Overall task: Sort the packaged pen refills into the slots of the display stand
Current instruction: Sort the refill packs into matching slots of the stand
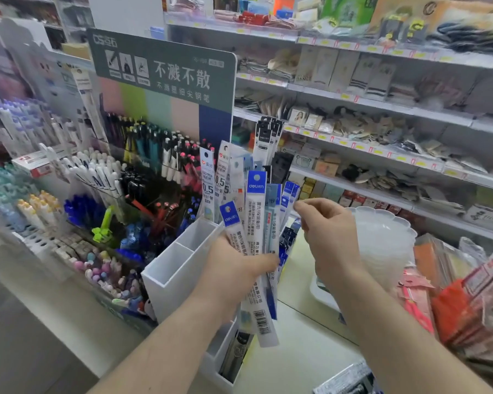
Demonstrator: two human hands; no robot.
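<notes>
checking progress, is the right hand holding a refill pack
No, the right hand hovers with nothing in its fingers beside the packs that the left hand grips.

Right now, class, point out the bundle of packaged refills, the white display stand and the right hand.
bundle of packaged refills [255, 223]: head view, on the blue-topped front packet.
white display stand [168, 277]: head view, on its bare front wall.
right hand [329, 237]: head view, on the back of the hand.
</notes>
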